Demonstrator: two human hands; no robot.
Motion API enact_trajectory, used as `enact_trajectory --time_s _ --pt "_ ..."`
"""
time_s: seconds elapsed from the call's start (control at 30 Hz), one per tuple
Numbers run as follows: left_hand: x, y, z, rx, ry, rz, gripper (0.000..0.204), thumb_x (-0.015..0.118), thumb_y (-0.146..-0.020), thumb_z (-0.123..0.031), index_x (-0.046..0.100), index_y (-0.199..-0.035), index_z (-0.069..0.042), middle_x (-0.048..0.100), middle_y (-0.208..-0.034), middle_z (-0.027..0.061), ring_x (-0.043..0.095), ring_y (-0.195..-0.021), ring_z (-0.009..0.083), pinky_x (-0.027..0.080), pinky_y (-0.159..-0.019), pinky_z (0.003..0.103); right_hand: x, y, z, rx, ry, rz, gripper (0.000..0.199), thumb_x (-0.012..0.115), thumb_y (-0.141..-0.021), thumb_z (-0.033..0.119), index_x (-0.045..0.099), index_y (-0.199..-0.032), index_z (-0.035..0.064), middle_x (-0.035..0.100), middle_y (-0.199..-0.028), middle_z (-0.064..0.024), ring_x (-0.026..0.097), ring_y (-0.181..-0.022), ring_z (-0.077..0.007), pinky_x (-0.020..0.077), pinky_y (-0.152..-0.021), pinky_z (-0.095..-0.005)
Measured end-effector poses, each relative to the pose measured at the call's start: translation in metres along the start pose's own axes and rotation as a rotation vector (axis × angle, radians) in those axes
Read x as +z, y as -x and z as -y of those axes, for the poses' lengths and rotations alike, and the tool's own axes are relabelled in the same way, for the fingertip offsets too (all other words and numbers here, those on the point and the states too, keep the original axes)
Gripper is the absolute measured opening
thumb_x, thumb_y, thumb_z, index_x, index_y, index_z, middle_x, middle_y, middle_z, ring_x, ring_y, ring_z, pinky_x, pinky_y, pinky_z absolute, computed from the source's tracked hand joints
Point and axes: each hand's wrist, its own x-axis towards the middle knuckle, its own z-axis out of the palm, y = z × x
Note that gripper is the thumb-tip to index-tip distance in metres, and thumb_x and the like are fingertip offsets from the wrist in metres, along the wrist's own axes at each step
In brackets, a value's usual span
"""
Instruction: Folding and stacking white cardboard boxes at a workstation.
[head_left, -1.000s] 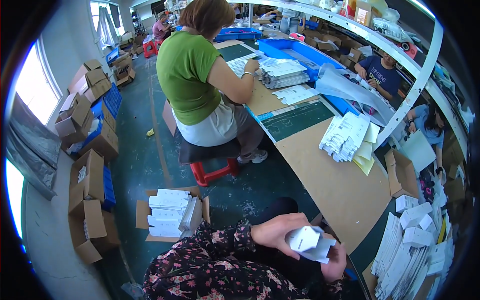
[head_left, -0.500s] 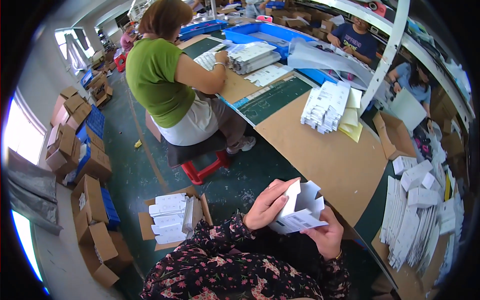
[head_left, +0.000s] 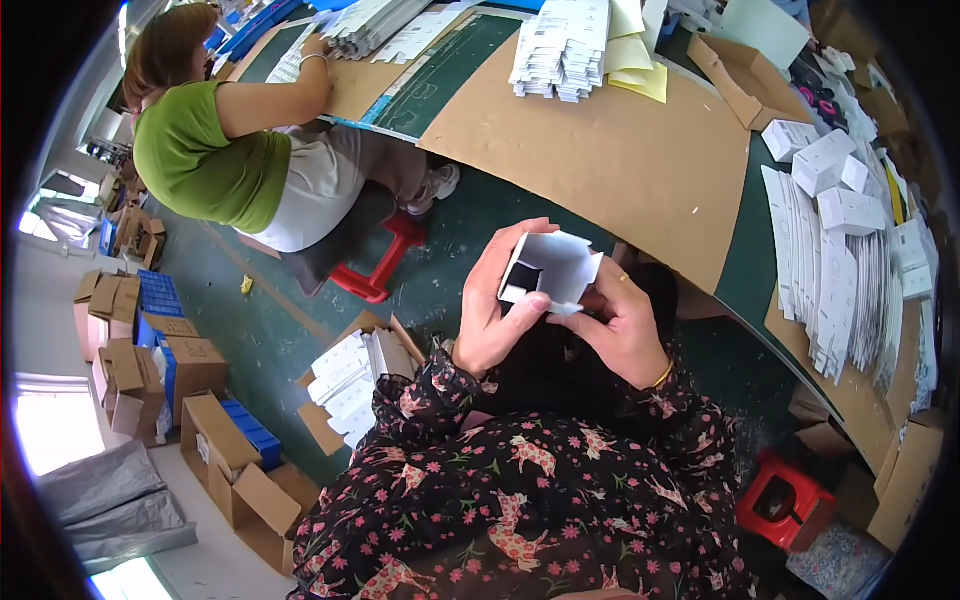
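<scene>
Near: white carton point(head_left: 566, 263) being clamped between left hand point(head_left: 492, 310) and right hand point(head_left: 628, 325) (open end up) | apparently being shaped | next, flap-folding seemingly being called for

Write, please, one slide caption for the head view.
The left hand and right hand hold an open white box beside a brown-covered worktable.

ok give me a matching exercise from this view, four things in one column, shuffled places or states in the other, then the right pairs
1. green top
2. white box
3. yellow bangle
4. yellow sheet

A. held by left hand and right hand, one end open
B. on the table, beside stacked flat white boxes
C. worn by the seated co-worker
D. around the right wrist

Pairs: 1-C, 2-A, 3-D, 4-B
</scene>
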Motion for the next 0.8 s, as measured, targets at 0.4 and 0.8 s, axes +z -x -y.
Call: enact_trajectory --time_s 0.4,0.8 --pt "0.004 -0.002 -0.002 0.008 -0.141 0.005 0.061 0.055 -0.102 -0.022 0.044 -0.157 0.005 0.062 -0.146 0.0196 0.061 -0.130 0.0246 0.046 -0.113 0.038 0.005 0.004 0.000 -0.005 0.020 -0.021 0.064 0.083 -0.087 -0.006 0.055 -0.145 -0.0037 0.062 -0.134 -0.0117 0.073 -0.105 -0.0167 0.0624 -0.088 -0.0304" --pt "0.010 0.005 0.010 0.056 -0.155 -0.069 0.055 0.051 -0.092 -0.002 0.058 -0.146 0.007 0.067 -0.140 0.0244 0.067 -0.124 0.0301 0.049 -0.110 0.041 -0.008 -0.001 0.008 0.190 -0.395 0.055 0.041 0.069 -0.097 -0.001 0.061 -0.137 -0.0015 0.062 -0.132 -0.0080 0.067 -0.102 -0.0128 0.0587 -0.082 -0.0246"
